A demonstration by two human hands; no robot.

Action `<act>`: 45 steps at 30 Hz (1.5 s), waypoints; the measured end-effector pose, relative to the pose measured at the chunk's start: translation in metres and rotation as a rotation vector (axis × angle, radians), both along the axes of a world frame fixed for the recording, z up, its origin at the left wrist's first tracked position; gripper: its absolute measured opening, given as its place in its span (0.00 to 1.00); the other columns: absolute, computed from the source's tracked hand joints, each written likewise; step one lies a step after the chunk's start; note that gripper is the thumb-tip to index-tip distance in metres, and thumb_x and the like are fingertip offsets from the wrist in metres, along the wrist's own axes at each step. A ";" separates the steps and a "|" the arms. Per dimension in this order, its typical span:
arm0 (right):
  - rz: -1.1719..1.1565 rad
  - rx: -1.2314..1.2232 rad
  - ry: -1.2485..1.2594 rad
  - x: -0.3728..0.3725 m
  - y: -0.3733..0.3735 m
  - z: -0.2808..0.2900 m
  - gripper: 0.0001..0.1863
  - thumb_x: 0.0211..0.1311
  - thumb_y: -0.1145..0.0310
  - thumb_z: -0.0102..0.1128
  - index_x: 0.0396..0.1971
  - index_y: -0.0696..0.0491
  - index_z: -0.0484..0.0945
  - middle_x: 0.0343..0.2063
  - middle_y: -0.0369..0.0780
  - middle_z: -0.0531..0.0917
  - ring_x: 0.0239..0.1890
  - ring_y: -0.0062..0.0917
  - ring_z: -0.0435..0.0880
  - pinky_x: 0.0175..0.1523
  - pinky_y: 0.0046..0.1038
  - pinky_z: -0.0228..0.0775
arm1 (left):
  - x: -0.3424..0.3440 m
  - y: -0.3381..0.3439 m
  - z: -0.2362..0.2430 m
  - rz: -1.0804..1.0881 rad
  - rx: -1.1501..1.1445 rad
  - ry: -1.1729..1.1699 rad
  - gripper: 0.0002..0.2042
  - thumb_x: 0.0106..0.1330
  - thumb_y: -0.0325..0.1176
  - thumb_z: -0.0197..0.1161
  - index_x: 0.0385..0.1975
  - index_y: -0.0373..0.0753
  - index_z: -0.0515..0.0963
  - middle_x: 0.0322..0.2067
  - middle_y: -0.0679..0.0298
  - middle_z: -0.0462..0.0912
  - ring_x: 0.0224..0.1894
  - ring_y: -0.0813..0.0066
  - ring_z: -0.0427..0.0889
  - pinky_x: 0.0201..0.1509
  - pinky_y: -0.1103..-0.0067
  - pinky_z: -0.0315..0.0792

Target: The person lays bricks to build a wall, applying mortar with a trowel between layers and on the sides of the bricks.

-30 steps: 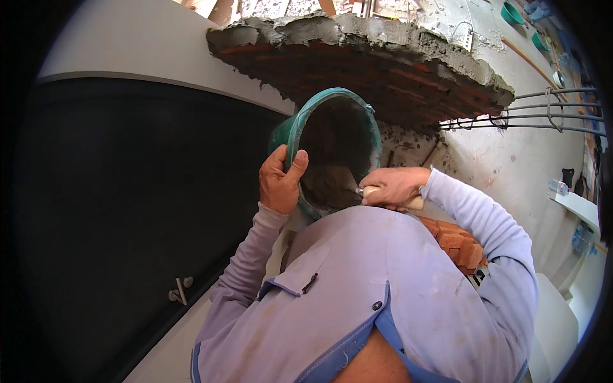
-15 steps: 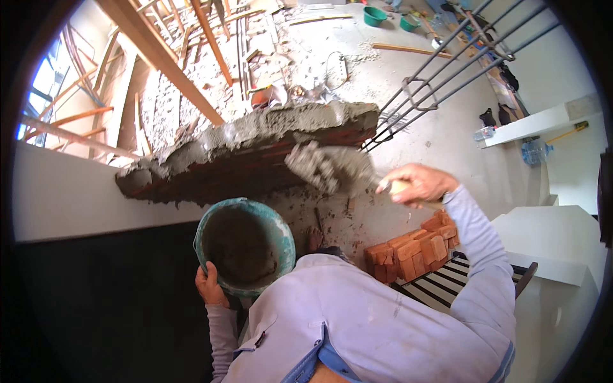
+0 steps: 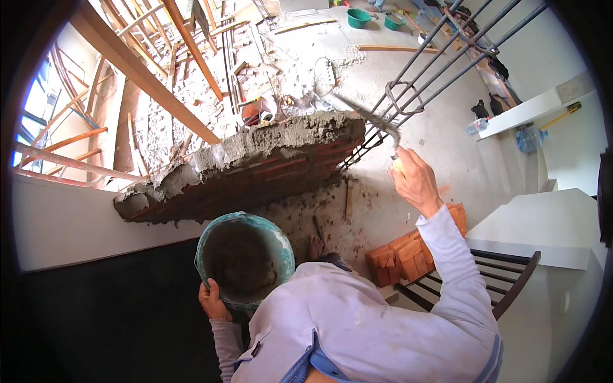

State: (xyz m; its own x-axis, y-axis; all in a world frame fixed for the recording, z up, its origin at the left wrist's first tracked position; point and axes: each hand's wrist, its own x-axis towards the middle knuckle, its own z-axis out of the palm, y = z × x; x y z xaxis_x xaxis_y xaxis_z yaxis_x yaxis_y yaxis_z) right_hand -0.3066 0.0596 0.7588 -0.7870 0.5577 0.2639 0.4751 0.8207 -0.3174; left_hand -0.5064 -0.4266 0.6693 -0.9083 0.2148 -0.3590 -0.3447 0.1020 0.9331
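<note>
My right hand (image 3: 414, 175) grips the pale handle of a trowel (image 3: 377, 117), whose blade is tilted over the right end of the low brick wall (image 3: 255, 170). The wall's uneven top carries grey mortar (image 3: 319, 127), lumpy at that end. My left hand (image 3: 214, 297) holds the rim of a green bucket (image 3: 284, 252) at my body's left, with wet grey mortar inside it.
Steel rebar cages (image 3: 447, 64) rise beside the wall's right end. Timber props (image 3: 137, 67) and rubble lie beyond the wall. Stacked bricks (image 3: 393, 262), a black metal railing (image 3: 514, 290), a white ledge (image 3: 520, 118) with bottles, and two green tubs (image 3: 359, 18) are around.
My right hand has lifted the trowel out of the bucket with mortar on it and moved it up to the wall's right end. The bucket now sits lower left, and the view takes in more room.
</note>
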 end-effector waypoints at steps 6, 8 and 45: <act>0.047 -0.571 -0.048 -0.007 -0.043 0.005 0.10 0.65 0.67 0.53 0.34 0.60 0.71 0.22 0.52 0.77 0.27 0.49 0.79 0.34 0.45 0.69 | -0.016 -0.006 -0.016 -0.001 -0.006 -0.024 0.14 0.75 0.39 0.55 0.44 0.32 0.76 0.38 0.66 0.81 0.37 0.80 0.77 0.43 0.81 0.72; 0.105 -0.386 -0.005 -0.014 -0.041 -0.010 0.11 0.66 0.66 0.52 0.31 0.61 0.69 0.24 0.56 0.78 0.29 0.54 0.78 0.35 0.47 0.69 | -0.022 -0.011 -0.018 -0.023 -0.110 -0.013 0.14 0.74 0.39 0.56 0.45 0.32 0.76 0.39 0.65 0.81 0.38 0.80 0.77 0.44 0.80 0.72; -0.001 -0.221 0.308 -0.044 -0.055 -0.189 0.14 0.64 0.67 0.59 0.45 0.56 0.72 0.38 0.47 0.79 0.41 0.45 0.80 0.43 0.40 0.74 | -0.028 -0.065 -0.009 0.001 -0.244 0.000 0.18 0.73 0.43 0.58 0.49 0.33 0.75 0.44 0.62 0.81 0.43 0.73 0.80 0.49 0.75 0.74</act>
